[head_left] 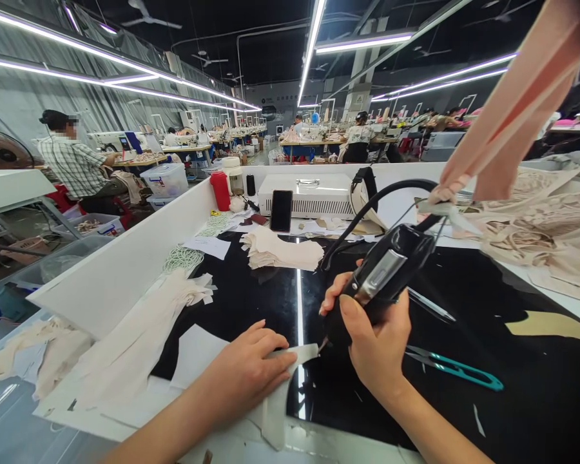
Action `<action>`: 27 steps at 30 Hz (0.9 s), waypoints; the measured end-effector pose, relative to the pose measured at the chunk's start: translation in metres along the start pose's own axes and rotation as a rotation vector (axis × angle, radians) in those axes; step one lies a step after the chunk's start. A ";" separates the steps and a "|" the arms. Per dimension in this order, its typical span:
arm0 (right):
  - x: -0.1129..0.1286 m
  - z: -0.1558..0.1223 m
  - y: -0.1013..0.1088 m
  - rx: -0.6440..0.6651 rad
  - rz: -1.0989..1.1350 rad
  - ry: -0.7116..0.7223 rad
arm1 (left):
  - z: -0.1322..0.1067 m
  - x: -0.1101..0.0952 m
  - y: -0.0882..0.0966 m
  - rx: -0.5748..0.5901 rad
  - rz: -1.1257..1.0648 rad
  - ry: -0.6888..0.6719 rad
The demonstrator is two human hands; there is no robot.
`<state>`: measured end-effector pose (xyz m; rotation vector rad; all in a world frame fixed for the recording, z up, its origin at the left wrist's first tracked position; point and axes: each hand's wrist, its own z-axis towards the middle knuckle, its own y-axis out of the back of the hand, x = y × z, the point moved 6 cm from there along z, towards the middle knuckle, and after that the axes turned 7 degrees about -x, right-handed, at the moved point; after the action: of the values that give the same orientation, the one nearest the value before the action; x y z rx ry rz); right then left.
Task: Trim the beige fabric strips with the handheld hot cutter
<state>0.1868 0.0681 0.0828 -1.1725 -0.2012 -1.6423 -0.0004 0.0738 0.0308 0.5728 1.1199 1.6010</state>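
My right hand (pixel 381 341) is closed around a black corded hand tool (pixel 384 267) with a silver plate on its side. The tool tilts down, and its thin tip meets the end of a pale fabric strip (pixel 307 354), or stops just beside it. Fingers of my left hand (pixel 249 367) press and pinch that strip against the glossy black work surface (pixel 251 303); part of it hangs below the hand. Right of my right hand lie teal-handled thread snips (pixel 473 375) and a pen (pixel 430 304).
Stacked cut fabric pieces (pixel 280 250) lie ahead, more fabric (pixel 140 316) at left. A white box (pixel 304 193) and a phone (pixel 281 211) stand at the back. Pink fabric (pixel 517 109) hangs near the tool's cord (pixel 367 206). Crumpled fabric (pixel 551 225) is heaped right. People sit at machines beyond.
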 end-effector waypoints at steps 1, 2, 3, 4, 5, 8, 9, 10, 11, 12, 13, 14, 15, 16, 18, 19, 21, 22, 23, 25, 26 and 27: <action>0.000 0.000 0.001 -0.001 0.001 0.002 | -0.002 0.001 0.000 -0.002 0.000 0.006; -0.001 0.000 0.002 -0.003 0.001 0.002 | -0.003 0.001 0.000 -0.005 0.000 0.012; -0.001 -0.001 0.003 -0.001 -0.001 0.002 | -0.005 0.001 -0.001 -0.010 -0.002 0.018; -0.001 -0.001 0.004 0.005 -0.003 0.004 | -0.005 0.001 -0.001 -0.017 -0.005 0.024; -0.001 0.000 0.004 0.013 -0.006 0.006 | -0.006 0.001 -0.001 -0.027 -0.008 0.028; -0.001 0.002 0.005 0.030 -0.018 0.017 | -0.005 -0.001 -0.001 -0.053 -0.021 0.028; -0.001 0.004 0.005 0.028 -0.019 0.022 | -0.005 -0.002 -0.001 -0.060 -0.024 0.026; -0.001 0.005 0.005 0.025 -0.017 0.029 | -0.004 -0.002 -0.001 -0.068 -0.024 0.025; 0.000 0.006 0.005 0.020 -0.013 0.037 | -0.004 -0.002 -0.001 -0.074 -0.024 0.023; -0.001 0.007 0.005 0.017 -0.008 0.044 | -0.004 -0.003 0.000 -0.079 -0.023 0.023; -0.001 0.008 0.004 0.016 -0.006 0.048 | -0.004 -0.003 0.000 -0.083 -0.021 0.022; -0.002 0.008 0.004 0.018 -0.006 0.047 | -0.004 -0.003 0.000 -0.087 -0.020 0.021; -0.004 0.008 0.003 0.020 -0.011 0.043 | -0.004 -0.003 0.000 -0.091 -0.017 0.020; -0.005 0.008 0.003 0.024 -0.016 0.039 | -0.004 -0.003 0.000 -0.093 -0.014 0.020; -0.006 0.007 0.003 0.029 -0.027 0.036 | -0.004 -0.003 0.000 -0.098 -0.010 0.019; -0.006 0.007 0.003 0.028 -0.029 0.039 | -0.005 -0.003 0.000 -0.102 -0.010 0.016; -0.005 0.006 0.003 0.028 -0.029 0.049 | -0.005 -0.003 0.001 -0.115 -0.010 0.006; -0.005 0.006 0.004 0.029 -0.028 0.052 | -0.005 -0.003 0.001 -0.126 -0.011 -0.003; -0.004 0.006 0.004 0.030 -0.026 0.054 | -0.005 -0.004 0.001 -0.137 -0.012 -0.014; -0.004 0.006 0.003 0.033 -0.022 0.051 | -0.006 -0.004 0.001 -0.145 -0.011 -0.037; -0.004 0.006 0.004 0.031 -0.021 0.049 | -0.007 -0.004 0.000 -0.144 -0.010 -0.048; -0.004 0.006 0.004 0.029 -0.020 0.047 | -0.007 -0.004 -0.001 -0.139 -0.011 -0.056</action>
<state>0.1932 0.0729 0.0818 -1.1122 -0.2065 -1.6772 -0.0044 0.0671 0.0277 0.5154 0.9606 1.6296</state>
